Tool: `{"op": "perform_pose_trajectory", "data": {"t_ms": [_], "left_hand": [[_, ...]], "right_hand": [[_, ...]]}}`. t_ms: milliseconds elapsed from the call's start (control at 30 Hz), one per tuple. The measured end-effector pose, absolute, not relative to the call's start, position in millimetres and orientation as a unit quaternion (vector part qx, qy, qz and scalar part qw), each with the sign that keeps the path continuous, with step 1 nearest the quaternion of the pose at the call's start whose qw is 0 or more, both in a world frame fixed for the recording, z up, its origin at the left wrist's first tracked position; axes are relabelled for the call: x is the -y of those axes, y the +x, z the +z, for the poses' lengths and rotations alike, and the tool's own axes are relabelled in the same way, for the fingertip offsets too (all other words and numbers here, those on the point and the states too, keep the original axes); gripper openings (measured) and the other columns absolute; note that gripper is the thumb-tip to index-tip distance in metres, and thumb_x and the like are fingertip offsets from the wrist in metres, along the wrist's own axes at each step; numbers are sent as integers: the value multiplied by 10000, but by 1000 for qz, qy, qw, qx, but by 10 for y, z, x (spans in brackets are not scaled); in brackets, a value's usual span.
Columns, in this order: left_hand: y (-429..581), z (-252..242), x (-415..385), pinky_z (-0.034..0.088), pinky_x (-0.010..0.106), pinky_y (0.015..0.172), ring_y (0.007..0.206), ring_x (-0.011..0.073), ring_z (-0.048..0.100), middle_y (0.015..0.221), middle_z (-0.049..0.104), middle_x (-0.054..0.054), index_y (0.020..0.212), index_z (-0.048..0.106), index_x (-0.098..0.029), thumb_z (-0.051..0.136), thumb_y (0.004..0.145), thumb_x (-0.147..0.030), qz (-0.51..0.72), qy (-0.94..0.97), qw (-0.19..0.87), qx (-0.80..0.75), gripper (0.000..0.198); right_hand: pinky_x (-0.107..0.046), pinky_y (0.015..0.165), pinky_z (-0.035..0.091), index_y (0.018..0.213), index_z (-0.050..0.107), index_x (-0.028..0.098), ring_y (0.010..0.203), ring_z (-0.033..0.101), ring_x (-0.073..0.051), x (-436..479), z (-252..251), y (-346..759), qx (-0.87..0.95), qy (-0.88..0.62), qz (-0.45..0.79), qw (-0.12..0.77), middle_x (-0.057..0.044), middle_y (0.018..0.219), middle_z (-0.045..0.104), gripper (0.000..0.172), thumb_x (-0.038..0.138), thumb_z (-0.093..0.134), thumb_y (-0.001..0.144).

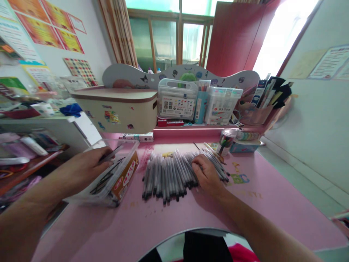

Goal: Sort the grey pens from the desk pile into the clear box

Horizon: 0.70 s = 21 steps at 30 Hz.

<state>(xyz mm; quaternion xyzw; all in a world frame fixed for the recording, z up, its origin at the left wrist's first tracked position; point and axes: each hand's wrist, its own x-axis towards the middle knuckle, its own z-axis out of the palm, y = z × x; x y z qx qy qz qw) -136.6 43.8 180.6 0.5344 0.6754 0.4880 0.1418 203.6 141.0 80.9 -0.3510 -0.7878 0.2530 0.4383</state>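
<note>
Grey-capped clear pens (169, 176) lie side by side in a wide row on the pink desk. Over their right part rests my right hand (207, 174), its fingers curled and closed on pens; the fingertips are partly hidden. My left hand (95, 163) is above a clear plastic box (132, 147) with a brown label. Between its thumb and fingers is a slim grey pen (114, 152). Inside the box lie several more dark pens (105, 180), partly covered by the hand.
A lidded beige bin (131, 112), a clear marker case (178, 100), a blue pencil holder (200, 107) and a second case (222, 107) stand on the shelf behind. A clear jar (226, 142) stands at the back right of the pink desk (272, 211). Cluttered shelves are on the left.
</note>
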Motion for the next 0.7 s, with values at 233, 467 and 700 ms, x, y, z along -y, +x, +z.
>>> {"op": "perform_pose_trajectory", "data": {"t_ms": [233,467,700], "left_hand": [[-1134,1898,-402,414,347,1009,1057,276,605,965,693,14,910,689,-270,670,787,-237,342,644,-63,-681,129],[-142,1778,-405,361,347,1064,1004,277,591,1001,725,76,863,771,-253,754,700,-129,474,653,207,-554,205],[268,1398,-545,396,335,974,938,279,595,873,697,73,790,754,-266,683,672,5,458,649,317,-519,304]], "right_hand": [[-389,872,413,855,640,182,922,532,-247,-1360,793,2007,849,-365,144,355,-95,928,607,173,102,491,818],[-457,970,359,1099,657,134,1112,500,-326,-1350,717,1991,861,-445,21,247,-185,1168,626,287,131,501,858],[-472,949,358,1049,660,142,1107,490,-344,-1258,702,1962,869,-454,8,194,-201,1179,619,227,210,520,885]]}}
